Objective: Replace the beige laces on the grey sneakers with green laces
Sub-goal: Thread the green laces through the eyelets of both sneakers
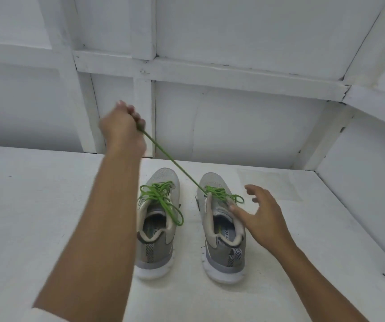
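Your left hand (123,126), fingers curled tight round the green lace (170,159), draws it taut, up and left from the right sneaker (212,182). Pull evenly, and steady that shoe with your right hand (263,214), which is spread and holds nothing, its thumb at the tongue. Two grey sneakers stand near you; the left sneaker (163,177) carries the second green lace (161,196). No beige lace shows.

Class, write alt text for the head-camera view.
A left hand holds a green lace taut, drawn up from the right-hand grey sneaker; the open right hand reaches toward that shoe. The other sneaker has a loose green lace.
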Available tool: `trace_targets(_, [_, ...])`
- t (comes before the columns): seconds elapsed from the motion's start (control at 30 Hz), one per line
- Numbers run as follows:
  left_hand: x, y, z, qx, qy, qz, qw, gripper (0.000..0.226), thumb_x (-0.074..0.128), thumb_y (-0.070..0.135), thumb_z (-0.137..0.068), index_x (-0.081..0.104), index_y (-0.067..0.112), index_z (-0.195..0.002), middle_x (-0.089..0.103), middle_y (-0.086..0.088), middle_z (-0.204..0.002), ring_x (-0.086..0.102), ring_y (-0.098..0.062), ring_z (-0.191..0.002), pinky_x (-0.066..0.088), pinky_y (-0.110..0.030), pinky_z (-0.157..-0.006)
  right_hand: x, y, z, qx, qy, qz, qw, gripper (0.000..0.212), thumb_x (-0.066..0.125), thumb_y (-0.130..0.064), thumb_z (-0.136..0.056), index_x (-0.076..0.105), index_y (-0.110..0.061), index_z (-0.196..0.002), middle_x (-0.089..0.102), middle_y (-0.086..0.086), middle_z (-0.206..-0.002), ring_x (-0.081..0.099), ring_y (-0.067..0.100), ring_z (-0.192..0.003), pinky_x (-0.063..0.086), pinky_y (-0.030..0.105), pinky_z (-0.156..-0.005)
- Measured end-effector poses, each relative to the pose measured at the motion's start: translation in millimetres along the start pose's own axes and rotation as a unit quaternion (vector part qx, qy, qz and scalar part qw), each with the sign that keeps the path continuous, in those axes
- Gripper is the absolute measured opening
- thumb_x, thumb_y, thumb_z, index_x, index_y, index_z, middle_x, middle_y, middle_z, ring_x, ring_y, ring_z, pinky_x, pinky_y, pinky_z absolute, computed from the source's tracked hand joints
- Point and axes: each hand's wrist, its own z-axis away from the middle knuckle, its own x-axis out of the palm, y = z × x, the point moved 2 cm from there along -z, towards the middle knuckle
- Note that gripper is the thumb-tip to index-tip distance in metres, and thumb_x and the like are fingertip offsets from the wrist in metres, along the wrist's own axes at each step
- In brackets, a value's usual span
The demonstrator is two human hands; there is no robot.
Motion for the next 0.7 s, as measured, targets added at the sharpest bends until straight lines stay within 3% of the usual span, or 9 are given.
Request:
trace_targets(0.07, [8.2,15.4,-6.1,0.051,-0.061,-0.124,0.989,0.022,0.044,0.004,-0.098,0.055,0.014,-0.081,0.051,0.002,-0.065,0.035,-0.004,-0.036,0.025,-0.018,-0.037,-0.8,6.5,8.6,0.038,0.004,-0.04,0.998,0.064,0.074,-0.045,-0.079,0.047,-0.025,-0.133,0.051,-0.009,-0.126,0.051,0.013,-0.11,0.044,0.031,-0.088])
trace_targets(0.13, [13.4,-3.0,7.1,0.068,-0.179,-0.355,0.915,0.023,0.046,-0.002,-0.094,0.06,0.015,-0.087,0.06,0.004,-0.062,0.039,-0.006,-0.038,0.025,-0.016,-0.039,2.3,9.3,13.2,0.061,0.001,-0.065,0.996,0.06,0.074,-0.044,-0.08,0.048,-0.023,-0.13,0.052,-0.008,-0.124,0.052,0.012,-0.106,0.042,0.028,-0.082])
trace_targets(0.17, [12.5,-25.1,20.8,0.049,-0.256,-0.493,0.83,0.02,0.048,-0.001,-0.094,0.062,0.014,-0.093,0.065,0.004,-0.066,0.046,-0.009,-0.045,0.03,-0.017,-0.041,3.6,9.7,14.3,0.066,0.0,-0.071,0.995,0.057,0.073,-0.044,-0.08,0.049,-0.023,-0.127,0.053,-0.007,-0.123,0.053,0.012,-0.104,0.042,0.027,-0.08])
trace_targets(0.27, [-19.1,-100.5,50.9,0.002,-0.408,-0.795,0.448,0.021,0.058,0.014,-0.092,0.067,0.004,-0.108,0.072,-0.008,-0.1,0.065,-0.024,-0.092,0.052,-0.03,-0.075,8.1,6.4,14.2,0.07,-0.006,-0.081,0.994,0.049,0.071,-0.045,-0.082,0.051,-0.025,-0.121,0.054,-0.008,-0.12,0.054,0.012,-0.102,0.044,0.027,-0.079])
trace_targets(0.3, [-28.3,-115.2,53.8,0.003,-0.42,-0.828,0.372,0.022,0.058,0.016,-0.091,0.068,0.003,-0.107,0.071,-0.01,-0.103,0.065,-0.025,-0.098,0.053,-0.034,-0.083,8.8,5.8,13.8,0.071,-0.007,-0.083,0.994,0.047,0.071,-0.045,-0.082,0.051,-0.025,-0.119,0.054,-0.008,-0.119,0.054,0.012,-0.101,0.045,0.027,-0.079])
trace_targets(0.33, [-33.0,-122.3,53.3,0.003,-0.418,-0.841,0.343,0.022,0.058,0.015,-0.09,0.068,0.003,-0.105,0.071,-0.01,-0.103,0.065,-0.025,-0.099,0.054,-0.036,-0.086,8.9,6.1,13.9,0.073,-0.007,-0.082,0.994,0.046,0.07,-0.045,-0.082,0.051,-0.025,-0.119,0.054,-0.008,-0.118,0.055,0.012,-0.101,0.045,0.027,-0.079])
trace_targets(0.4, [-25.9,-112.1,43.5,0.008,-0.398,-0.843,0.361,0.021,0.058,0.013,-0.09,0.069,0.003,-0.105,0.072,-0.009,-0.102,0.066,-0.023,-0.096,0.054,-0.035,-0.084,9.7,7.4,14.4,0.079,-0.007,-0.084,0.993,0.045,0.07,-0.045,-0.083,0.051,-0.024,-0.118,0.055,-0.008,-0.116,0.055,0.012,-0.099,0.045,0.027,-0.077])
trace_targets(0.5, [5.4,-65.0,26.5,0.034,-0.351,-0.826,0.44,0.02,0.059,0.014,-0.092,0.072,0.003,-0.102,0.073,-0.008,-0.1,0.066,-0.02,-0.089,0.054,-0.029,-0.08,12.8,9.5,16.3,0.081,-0.005,-0.094,0.992,0.041,0.069,-0.045,-0.084,0.053,-0.023,-0.115,0.057,-0.008,-0.113,0.057,0.01,-0.094,0.043,0.024,-0.072])
trace_targets(0.7, [37.5,-9.8,21.4,0.093,-0.347,-0.814,0.457,0.02,0.058,0.017,-0.091,0.077,0.011,-0.091,0.075,0.001,-0.091,0.065,-0.018,-0.095,0.048,-0.03,-0.081,17.2,5.4,16.1,0.078,-0.013,-0.109,0.991,0.024,0.067,-0.043,-0.086,0.058,-0.027,-0.102,0.061,-0.012,-0.104,0.058,0.007,-0.092,0.043,0.018,-0.065])
